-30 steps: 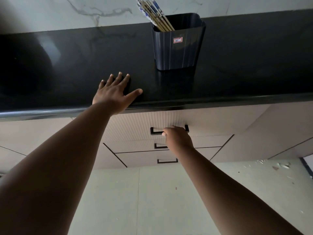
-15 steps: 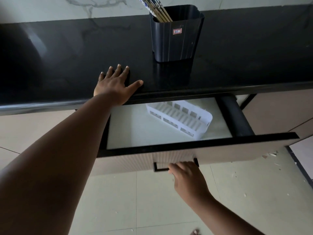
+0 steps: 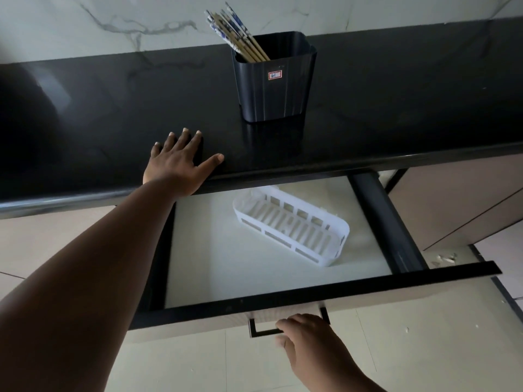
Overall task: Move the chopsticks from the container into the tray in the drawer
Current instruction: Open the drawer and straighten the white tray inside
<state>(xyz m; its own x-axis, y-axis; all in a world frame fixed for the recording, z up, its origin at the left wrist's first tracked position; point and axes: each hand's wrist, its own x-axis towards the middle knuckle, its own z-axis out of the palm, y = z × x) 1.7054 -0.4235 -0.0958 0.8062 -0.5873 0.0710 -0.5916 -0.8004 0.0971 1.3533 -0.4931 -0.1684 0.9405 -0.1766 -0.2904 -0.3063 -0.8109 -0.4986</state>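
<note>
Here the glossy black stone countertop [image 3: 85, 108] spans the view, with the left hand [image 3: 181, 162] pressed flat on it, fingers spread and holding nothing. Below, the pale wood-fronted drawer [image 3: 311, 295] stands open; the right hand [image 3: 308, 335] has its fingers curled around the black bar handle [image 3: 266, 331]. Inside lies a white slotted plastic tray [image 3: 294, 224], angled and empty. The dark ribbed plastic container [image 3: 274, 89] stands upright on the counter, the bundle of bamboo chopsticks with blue-patterned tops [image 3: 235, 32] leaning at its left corner. They look light, stiff and smooth, likely to roll; pinching the exposed upper ends together seems best.
</note>
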